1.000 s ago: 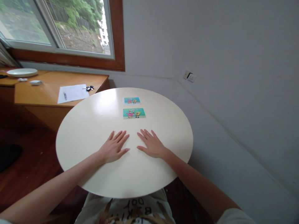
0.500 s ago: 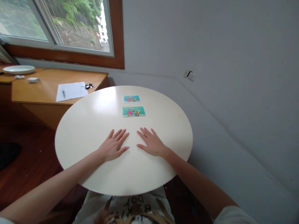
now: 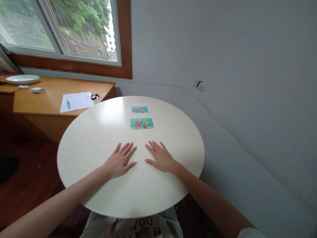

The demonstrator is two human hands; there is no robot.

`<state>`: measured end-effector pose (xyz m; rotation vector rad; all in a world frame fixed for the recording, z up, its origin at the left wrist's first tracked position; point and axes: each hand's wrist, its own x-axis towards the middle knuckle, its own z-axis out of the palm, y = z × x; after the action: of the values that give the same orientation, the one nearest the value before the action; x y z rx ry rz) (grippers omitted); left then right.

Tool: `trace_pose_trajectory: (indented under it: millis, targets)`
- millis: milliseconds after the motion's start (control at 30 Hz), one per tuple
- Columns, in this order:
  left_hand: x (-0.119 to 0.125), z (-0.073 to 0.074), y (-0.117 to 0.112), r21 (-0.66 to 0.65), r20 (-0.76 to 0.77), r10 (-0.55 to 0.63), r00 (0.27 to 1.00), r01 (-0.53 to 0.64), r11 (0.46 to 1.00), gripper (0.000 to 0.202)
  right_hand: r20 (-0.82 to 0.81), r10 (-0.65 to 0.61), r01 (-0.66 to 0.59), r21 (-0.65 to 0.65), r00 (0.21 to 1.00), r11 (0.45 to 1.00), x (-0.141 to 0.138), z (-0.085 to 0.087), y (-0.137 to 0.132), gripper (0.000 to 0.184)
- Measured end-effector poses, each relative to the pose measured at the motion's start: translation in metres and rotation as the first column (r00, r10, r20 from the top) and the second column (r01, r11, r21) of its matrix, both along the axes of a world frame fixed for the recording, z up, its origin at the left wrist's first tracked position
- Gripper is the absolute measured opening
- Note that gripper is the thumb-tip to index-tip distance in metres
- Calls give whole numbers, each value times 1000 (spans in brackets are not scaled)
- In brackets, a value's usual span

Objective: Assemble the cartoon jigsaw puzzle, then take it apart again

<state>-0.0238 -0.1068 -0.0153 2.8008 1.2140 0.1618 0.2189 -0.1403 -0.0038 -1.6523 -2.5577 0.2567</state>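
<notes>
My left hand (image 3: pixel 120 161) lies palm down on the white oval table (image 3: pixel 138 198), fingers spread, holding nothing. To its right my right hand (image 3: pixel 160 157) rests flat in the same way, with a small gap between the two thumbs. Beyond my fingertips lies a cartoon picture card (image 3: pixel 142 123) with a pink starfish figure and a yellow square figure on a teal ground. Just behind it is a second, smaller-looking card (image 3: pixel 139 110) with a similar picture and a pale edge. Neither hand touches the cards.
A wooden desk (image 3: pixel 49 102) stands at the left behind the table. On it are a white paper sheet (image 3: pixel 79 103) with a pen (image 3: pixel 68 104), keys (image 3: pixel 94 96), a small white box (image 3: pixel 37 90) and a white plate (image 3: pixel 23 79). A wall with a socket (image 3: pixel 201 86) borders the right side.
The whole view has shifted slightly, so everything sits a little lower in the picture. My hands and both cards keep their places on the table.
</notes>
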Motion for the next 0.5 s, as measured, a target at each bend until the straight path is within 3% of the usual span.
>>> trace_pose_trajectory:
  millis: [167,300,400,500]
  targets:
    - [1,7,3,-115,3,23,1000,-23,993,66,-90,-16,21,51,996,998,2,6,6,55]
    - [2,16,19,-254,248,120,961,-55,966,61,-323,-125,147,43,938,988,5,11,30,47]
    - [5,24,41,-397,466,302,832,-108,912,58,-502,-266,289,-32,823,957,10,9,61,47]
    - [11,32,67,-524,597,474,647,-134,841,51,-580,-398,434,-84,710,897,18,5,97,50]
